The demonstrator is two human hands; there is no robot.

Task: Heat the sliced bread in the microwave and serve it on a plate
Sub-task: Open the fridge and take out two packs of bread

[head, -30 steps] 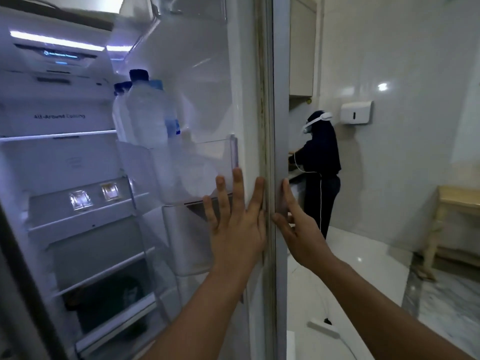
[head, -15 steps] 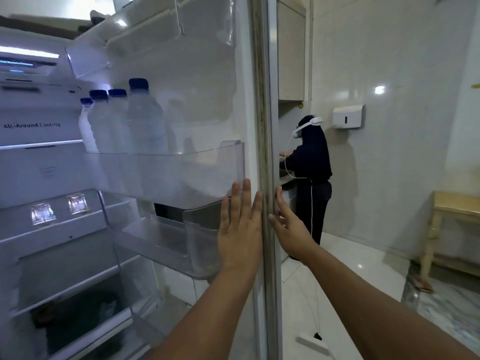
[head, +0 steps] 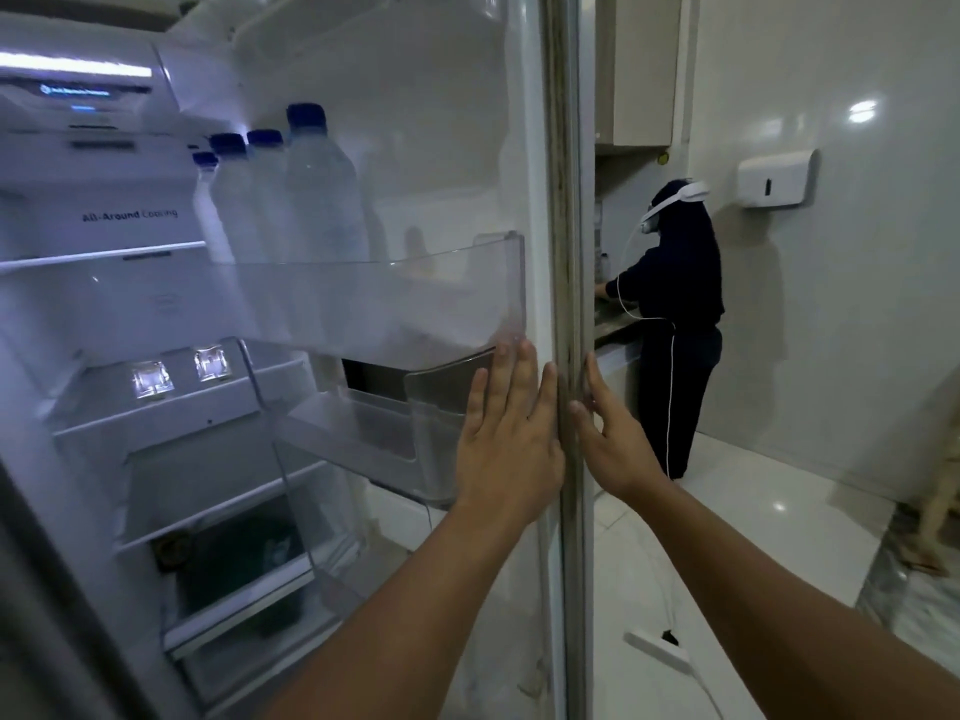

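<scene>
The fridge door (head: 566, 200) stands open in front of me, seen edge on. My left hand (head: 511, 439) lies flat on the door's inner side, fingers apart, just below a clear door bin (head: 395, 304). My right hand (head: 610, 444) presses flat against the door's outer edge, fingers spread. Neither hand holds anything. Several water bottles (head: 317, 194) with blue caps stand in the door bin. No bread, plate or microwave is in view.
Lit fridge shelves (head: 171, 423) fill the left, with a dark item (head: 234, 569) low down. Another person (head: 675, 324) in dark clothes stands at a counter beyond the door. A white wall dispenser (head: 776, 179), a power strip (head: 657, 649) on the floor and a wooden table leg (head: 940, 506) lie to the right.
The door has swung wider, showing more of its inner bins and bottles. Both hands stayed flat on the door and moved with it.
</scene>
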